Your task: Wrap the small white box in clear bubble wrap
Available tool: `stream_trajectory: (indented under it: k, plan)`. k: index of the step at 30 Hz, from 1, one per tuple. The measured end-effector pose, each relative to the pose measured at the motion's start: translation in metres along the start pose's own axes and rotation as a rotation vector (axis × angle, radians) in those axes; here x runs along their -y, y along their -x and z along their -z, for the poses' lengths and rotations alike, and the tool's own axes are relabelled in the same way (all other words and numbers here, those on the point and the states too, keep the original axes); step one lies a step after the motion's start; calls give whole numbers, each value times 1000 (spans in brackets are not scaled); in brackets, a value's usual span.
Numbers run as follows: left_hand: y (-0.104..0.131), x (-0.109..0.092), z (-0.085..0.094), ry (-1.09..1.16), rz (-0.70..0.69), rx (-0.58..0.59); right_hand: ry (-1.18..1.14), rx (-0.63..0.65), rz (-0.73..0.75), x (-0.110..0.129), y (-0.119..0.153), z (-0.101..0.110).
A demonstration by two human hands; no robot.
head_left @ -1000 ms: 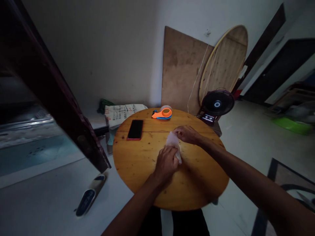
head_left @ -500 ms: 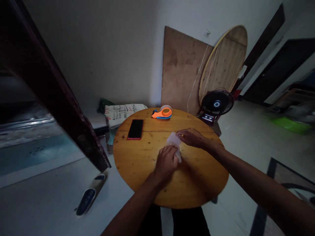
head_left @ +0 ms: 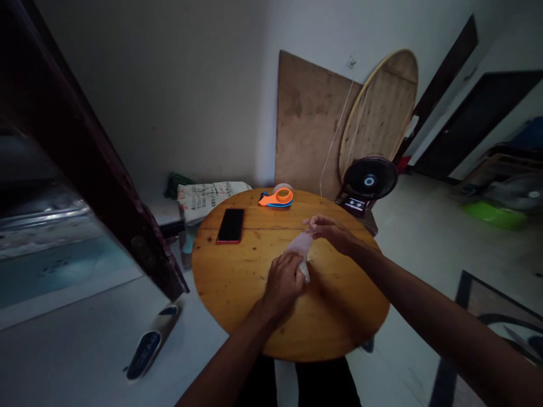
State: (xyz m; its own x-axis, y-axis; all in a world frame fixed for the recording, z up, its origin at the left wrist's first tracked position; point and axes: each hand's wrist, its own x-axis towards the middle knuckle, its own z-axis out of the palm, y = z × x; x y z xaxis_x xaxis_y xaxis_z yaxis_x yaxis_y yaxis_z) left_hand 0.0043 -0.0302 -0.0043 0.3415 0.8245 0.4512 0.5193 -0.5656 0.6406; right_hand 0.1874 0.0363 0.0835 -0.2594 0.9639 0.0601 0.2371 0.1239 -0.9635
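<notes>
A whitish, translucent sheet or wrap (head_left: 300, 243) is held over the middle of the round wooden table (head_left: 237, 282). Its exact kind is hard to make out. My left hand (head_left: 285, 278) is closed around its lower part, so much of it is hidden under the fingers. At its upper right corner, my right hand (head_left: 328, 230) pinches the edge between thumb and fingertips. Farther back on the table lie an orange and blue tape dispenser (head_left: 278, 198) and, to its left, a dark-screened phone (head_left: 231, 225) with a red edge.
Behind the table, a brown board (head_left: 311, 124) and a round wooden tabletop (head_left: 382, 104) lean on the wall. A black fan (head_left: 369, 180) stands at the back right. A printed paper sack (head_left: 212, 199) touches the back left. A dark door frame (head_left: 144, 243) rises on the left.
My right hand has raised the upper corner of the whitish sheet slightly, and the sheet looks more pulled to a point. My left hand keeps its hold. The camera view has shifted a little.
</notes>
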Motion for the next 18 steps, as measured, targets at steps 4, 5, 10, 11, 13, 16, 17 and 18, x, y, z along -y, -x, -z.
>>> stream_trajectory:
  k: [4,5,10,11,13,16,17,18]
  plan:
    - [-1,1,0,-4,-4,1,-275,-64,-80,-8,-11,-7]
    - [-1,1,0,-5,-5,1,-310,-99,-78,-9,-14,-9]
    - [-1,2,-2,-8,-4,5,-337,-242,-87,-13,-19,-3]
    - [-1,2,-2,-6,0,3,-327,-237,-99,-16,-16,-1]
    - [0,0,-3,-2,4,3,-282,-206,-124,-28,-8,3]
    - [-1,-2,-3,0,5,10,-149,-167,-136,-48,5,0]
    - [-1,-2,-2,0,3,9,-108,-147,-145,-53,7,-3]
    - [-1,-2,-2,-1,3,5,-73,-136,-152,-57,7,-7]
